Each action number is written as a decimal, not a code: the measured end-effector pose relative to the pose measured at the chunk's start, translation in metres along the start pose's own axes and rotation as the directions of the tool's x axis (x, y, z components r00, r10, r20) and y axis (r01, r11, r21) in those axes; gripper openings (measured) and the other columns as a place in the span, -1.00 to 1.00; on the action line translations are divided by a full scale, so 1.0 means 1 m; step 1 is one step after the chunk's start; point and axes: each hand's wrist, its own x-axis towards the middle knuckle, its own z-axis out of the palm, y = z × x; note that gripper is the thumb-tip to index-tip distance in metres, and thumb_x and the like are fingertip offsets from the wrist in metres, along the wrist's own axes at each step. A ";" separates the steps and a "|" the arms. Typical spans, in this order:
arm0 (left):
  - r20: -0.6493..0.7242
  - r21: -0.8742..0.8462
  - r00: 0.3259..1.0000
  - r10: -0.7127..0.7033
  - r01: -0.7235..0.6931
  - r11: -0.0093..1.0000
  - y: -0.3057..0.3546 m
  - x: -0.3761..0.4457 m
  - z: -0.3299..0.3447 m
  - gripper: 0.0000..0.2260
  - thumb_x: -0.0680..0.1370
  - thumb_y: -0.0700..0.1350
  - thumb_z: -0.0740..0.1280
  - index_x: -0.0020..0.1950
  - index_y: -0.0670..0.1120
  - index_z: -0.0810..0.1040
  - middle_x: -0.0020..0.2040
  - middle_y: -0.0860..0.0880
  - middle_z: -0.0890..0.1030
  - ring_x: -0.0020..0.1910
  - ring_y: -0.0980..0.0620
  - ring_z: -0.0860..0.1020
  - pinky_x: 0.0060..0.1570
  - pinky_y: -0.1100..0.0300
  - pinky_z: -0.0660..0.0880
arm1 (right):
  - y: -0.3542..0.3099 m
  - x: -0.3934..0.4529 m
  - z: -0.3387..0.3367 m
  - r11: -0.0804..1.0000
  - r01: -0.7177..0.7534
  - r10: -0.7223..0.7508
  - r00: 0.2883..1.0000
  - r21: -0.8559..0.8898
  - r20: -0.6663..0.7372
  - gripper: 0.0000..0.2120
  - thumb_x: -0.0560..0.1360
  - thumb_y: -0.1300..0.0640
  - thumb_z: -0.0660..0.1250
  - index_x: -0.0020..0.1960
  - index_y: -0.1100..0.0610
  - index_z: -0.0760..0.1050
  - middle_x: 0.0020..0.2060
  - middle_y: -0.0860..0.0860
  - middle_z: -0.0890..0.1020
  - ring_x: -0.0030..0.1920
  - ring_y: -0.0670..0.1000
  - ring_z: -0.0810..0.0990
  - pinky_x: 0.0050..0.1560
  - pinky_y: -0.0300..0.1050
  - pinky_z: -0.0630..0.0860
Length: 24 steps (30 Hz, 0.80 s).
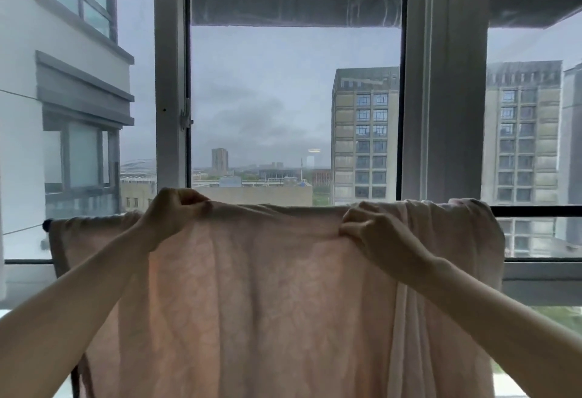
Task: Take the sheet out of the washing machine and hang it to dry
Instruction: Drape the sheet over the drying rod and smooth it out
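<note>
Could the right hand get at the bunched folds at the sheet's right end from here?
Probably yes: the right hand grips the sheet at its top edge just beside the bunched folds, and nothing lies between them.

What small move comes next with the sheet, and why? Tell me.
Probably draw the right hand outward along the top edge to spread the sheet. Both hands, the left hand too, pinch that edge, and the cloth hangs bunched in folds at the right end, while the left part lies flatter.

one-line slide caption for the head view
Both hands, left hand and right hand, grip the top edge of a pale pink sheet before a window.
</note>
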 end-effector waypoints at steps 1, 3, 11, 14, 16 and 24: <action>0.010 0.054 1.000 0.026 -0.026 0.998 0.000 0.000 0.001 -0.97 0.49 -0.17 0.44 -0.13 -0.06 0.67 -0.19 -0.01 0.68 -0.13 0.00 0.63 -0.13 0.23 0.53 | -0.005 -0.003 0.001 1.000 0.020 -0.020 1.000 -0.014 0.008 -0.87 0.38 0.21 0.47 -0.08 0.06 0.68 -0.13 -0.07 0.64 -0.02 -0.05 0.56 0.07 -0.07 0.54; 0.016 0.151 0.998 0.053 -0.055 0.987 0.002 -0.003 0.001 -0.95 0.49 -0.16 0.44 -0.13 -0.01 0.63 -0.17 0.01 0.67 -0.20 0.03 0.62 -0.25 0.27 0.46 | -0.009 -0.008 0.004 1.000 0.017 -0.017 1.000 0.003 0.007 -0.86 0.36 0.20 0.49 -0.09 0.04 0.67 -0.14 -0.09 0.63 -0.01 -0.06 0.56 0.07 -0.10 0.54; 0.164 0.223 0.924 0.345 -0.376 0.900 0.054 -0.017 0.043 -0.81 0.53 -0.13 0.38 0.13 -0.02 0.63 0.11 0.09 0.61 0.04 0.14 0.57 0.11 0.13 0.53 | -0.015 0.008 0.004 0.998 0.069 -0.069 0.998 0.004 0.001 -0.86 0.38 0.18 0.50 -0.10 -0.02 0.67 -0.14 -0.15 0.63 -0.03 -0.11 0.53 0.06 -0.17 0.51; 0.278 0.197 0.878 0.390 -0.450 0.871 0.072 -0.015 0.069 -0.78 0.57 -0.07 0.33 0.19 -0.04 0.63 0.14 0.07 0.63 0.08 0.13 0.59 0.12 0.19 0.52 | -0.017 0.014 -0.002 0.994 0.097 -0.095 0.993 0.040 -0.066 -0.92 0.43 0.15 0.47 -0.12 -0.01 0.66 -0.13 -0.16 0.65 -0.05 -0.10 0.57 -0.03 -0.12 0.54; 0.274 0.173 0.875 0.399 -0.453 0.875 0.079 -0.009 0.079 -0.78 0.57 -0.05 0.34 0.17 -0.04 0.64 0.11 0.08 0.64 0.07 0.15 0.59 0.09 0.29 0.47 | -0.014 0.016 -0.009 0.993 0.114 -0.111 0.990 0.033 -0.082 -0.93 0.44 0.14 0.46 -0.11 -0.01 0.65 -0.11 -0.17 0.66 -0.04 -0.11 0.58 -0.05 -0.13 0.55; 0.163 0.156 0.922 0.351 -0.375 0.914 0.070 -0.002 0.082 -0.93 0.46 -0.12 0.48 -0.07 -0.02 0.71 -0.19 0.14 0.66 -0.23 0.39 0.54 -0.15 0.55 0.40 | 0.034 0.008 -0.011 0.929 -0.370 0.369 0.929 -0.011 -0.019 -0.77 0.55 0.02 0.21 0.13 0.02 0.56 0.02 -0.06 0.64 0.04 -0.02 0.59 0.09 -0.02 0.53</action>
